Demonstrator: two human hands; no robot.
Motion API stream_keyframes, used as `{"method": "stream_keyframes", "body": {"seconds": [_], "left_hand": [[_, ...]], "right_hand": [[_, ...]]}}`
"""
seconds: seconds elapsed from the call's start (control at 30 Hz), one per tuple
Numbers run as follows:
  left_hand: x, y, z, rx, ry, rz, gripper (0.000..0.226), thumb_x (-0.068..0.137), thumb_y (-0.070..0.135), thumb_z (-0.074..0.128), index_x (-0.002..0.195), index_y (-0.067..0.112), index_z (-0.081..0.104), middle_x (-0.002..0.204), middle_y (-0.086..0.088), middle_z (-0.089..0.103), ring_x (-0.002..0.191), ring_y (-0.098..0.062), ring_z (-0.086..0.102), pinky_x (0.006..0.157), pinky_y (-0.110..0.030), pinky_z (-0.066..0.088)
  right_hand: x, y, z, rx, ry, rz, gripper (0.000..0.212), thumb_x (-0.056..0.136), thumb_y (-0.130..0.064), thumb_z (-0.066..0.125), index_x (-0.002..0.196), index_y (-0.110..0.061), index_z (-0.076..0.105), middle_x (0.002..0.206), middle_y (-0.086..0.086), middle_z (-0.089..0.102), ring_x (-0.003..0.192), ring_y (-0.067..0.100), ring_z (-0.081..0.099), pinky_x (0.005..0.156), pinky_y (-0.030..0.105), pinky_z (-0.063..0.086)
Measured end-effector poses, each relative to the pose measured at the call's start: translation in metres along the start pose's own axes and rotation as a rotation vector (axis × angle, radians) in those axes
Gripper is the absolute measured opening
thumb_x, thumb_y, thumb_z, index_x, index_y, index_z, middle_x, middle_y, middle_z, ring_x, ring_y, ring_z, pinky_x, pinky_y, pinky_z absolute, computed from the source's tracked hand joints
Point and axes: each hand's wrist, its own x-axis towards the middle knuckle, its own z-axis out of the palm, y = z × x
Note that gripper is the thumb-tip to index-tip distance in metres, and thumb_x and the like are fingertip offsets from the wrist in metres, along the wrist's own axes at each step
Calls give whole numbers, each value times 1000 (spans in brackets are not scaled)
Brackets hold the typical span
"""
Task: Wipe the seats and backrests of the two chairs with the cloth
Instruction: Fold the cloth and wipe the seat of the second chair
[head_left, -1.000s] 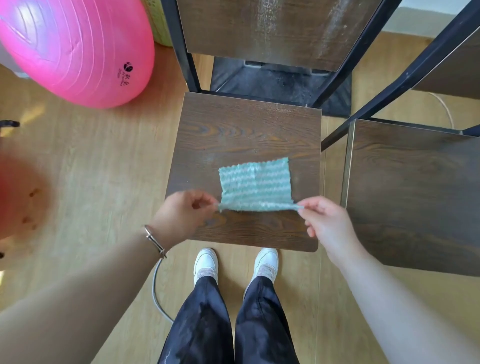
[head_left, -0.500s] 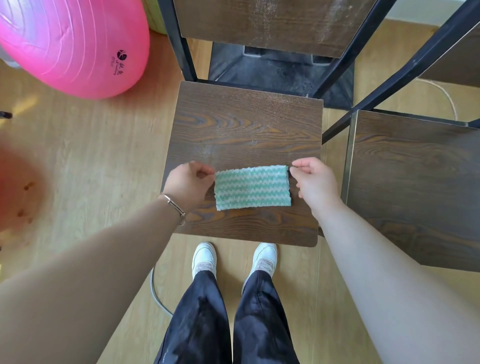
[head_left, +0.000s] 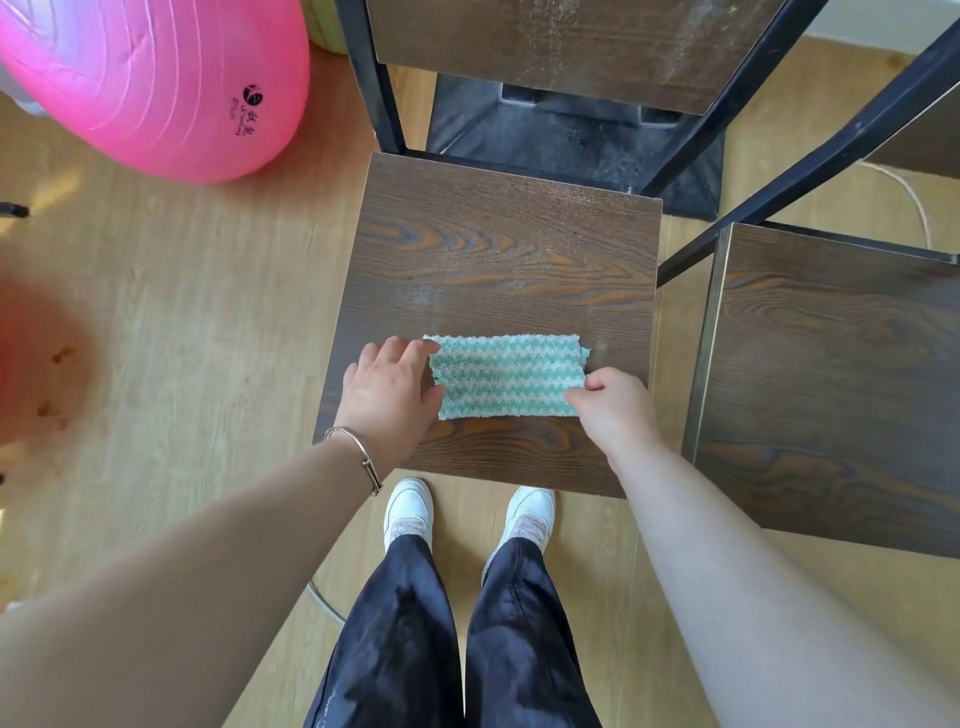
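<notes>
Here, cloth (head_left: 506, 375) flat on seat (head_left: 498, 249), long axis left-right

cloth (head_left: 506, 375) flat on near half of left chair seat (head_left: 498, 249), backrest (head_left: 561, 44) behind it. second chair seat (head_left: 831, 374) just right. ball (head_left: 150, 83) on floor (head_left: 182, 312), far left.

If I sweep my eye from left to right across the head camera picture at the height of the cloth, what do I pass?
Bare wooden floor → left hand → green-and-white cloth on the middle chair seat → right hand → second chair seat.
</notes>
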Motion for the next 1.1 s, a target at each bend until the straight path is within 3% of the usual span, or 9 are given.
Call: {"method": "stream_keyframes", "body": {"seconds": [0.13,0.23,0.33,0.43,0.63,0.73,0.8,0.93,1.1], "left_hand": [[-5,-14,-1,-4,29,-24,45,88,34,59,132,29,49,127,-3,52,116,-29,43,96,-42,38],[-6,-22,-2,-6,53,-54,45,89,33,58,133,25,48,129,-5,51,119,-31,42,96,-43,37],[-9,-29,-2,-37,84,-87,48,92,33,54,137,20,43,131,-7,51,122,-32,42,97,-44,37],[-13,-35,-3,-77,102,-109,51,93,33,54,139,19,41,133,-6,52,124,-31,42,97,-45,37],[-16,-44,-6,-101,101,-121,49,92,33,54,138,20,42,131,-7,53,122,-32,43,95,-45,38],[-15,-49,-8,-114,106,-129,47,93,33,53,138,20,43,129,-7,53,121,-32,43,96,-44,38],[-14,-53,-10,-124,104,-135,47,93,33,53,137,20,43,129,-7,53,121,-31,43,96,-44,38],[-10,-62,-14,-141,104,-144,48,93,33,53,138,20,42,127,-6,53,120,-31,43,96,-44,39],[9,-74,-29,-153,143,-152,49,93,35,51,139,21,42,126,-6,53,118,-31,43,93,-43,39]], "right_hand": [[-8,-8,5,128,22,-10,14,88,-18,63,102,-16,63,87,-4,61,79,13,59,77,35,52],[-20,-25,15,235,49,-165,20,87,-13,64,101,-25,58,101,-8,62,93,12,60,75,23,47],[-31,-43,32,163,-122,-393,25,88,-18,69,106,-27,54,106,-11,63,94,8,60,75,21,48],[-31,-51,47,66,-254,-440,29,91,-34,66,116,-24,55,104,-12,63,89,7,61,81,26,49],[-20,-39,75,-174,-58,-661,36,92,-26,66,127,-24,61,117,-2,50,79,18,60,80,37,52],[-17,-35,91,-434,-37,-763,55,86,-34,73,137,-29,54,122,2,45,90,23,56,75,37,52],[-11,-33,98,-492,9,-809,49,88,-34,70,135,-29,57,115,1,46,95,24,54,72,37,51],[1,-46,106,-401,9,-695,41,95,-47,41,118,-21,63,90,-13,39,80,16,46,67,34,46],[27,-102,95,-188,91,-793,30,96,-16,58,125,-17,66,99,-6,47,85,11,49,79,27,46]]}}
